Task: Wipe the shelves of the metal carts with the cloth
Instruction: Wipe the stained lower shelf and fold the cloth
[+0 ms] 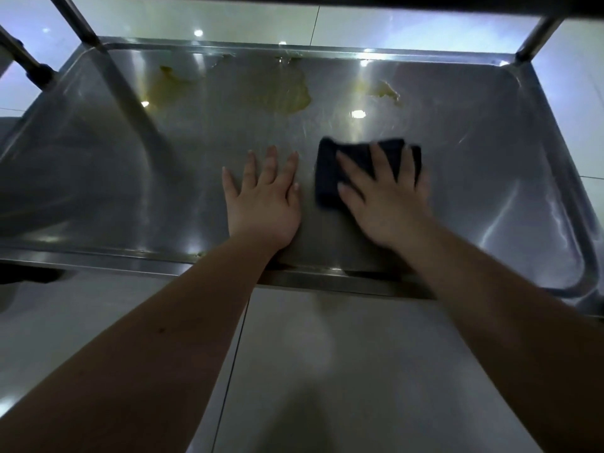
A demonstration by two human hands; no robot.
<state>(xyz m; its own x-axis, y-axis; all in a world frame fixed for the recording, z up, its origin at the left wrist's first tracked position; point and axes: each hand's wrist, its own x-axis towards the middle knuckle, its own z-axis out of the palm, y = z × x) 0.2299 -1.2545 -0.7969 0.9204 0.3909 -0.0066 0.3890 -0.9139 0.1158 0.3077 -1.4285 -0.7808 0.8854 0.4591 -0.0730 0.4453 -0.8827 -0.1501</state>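
**Both grips flat on the cart shelf, the right one on the cloth**

The left grip (264, 204) lies palm down on the steel shelf (474, 191), fingers straight and slightly fanned, holding nothing. Just to its right, the right grip (389, 204) is also palm down, its fingers spread wide and pressing on a dark folded cloth (330, 171). The cloth lies flat on the shelf under this grip. Its left edge and far corners show past the fingers, and a narrow strip of bare metal separates it from the left grip. The right grip and the cloth's far edge are a little blurred.

Beyond both grips, near the shelf's far rim, are yellowish smears: a large patch (287, 93) straight ahead of the left grip, a fainter one (163, 86) further left, and a small crusted one (387, 91) ahead of the right grip. All are well apart from the cloth.

Both forearms cross the shelf's near rim (196, 261). Upright posts (78, 21) rise at the far corners, and the edge of an upper shelf (327, 0) runs across above. A pale tiled floor (327, 371) shows beneath the forearms.
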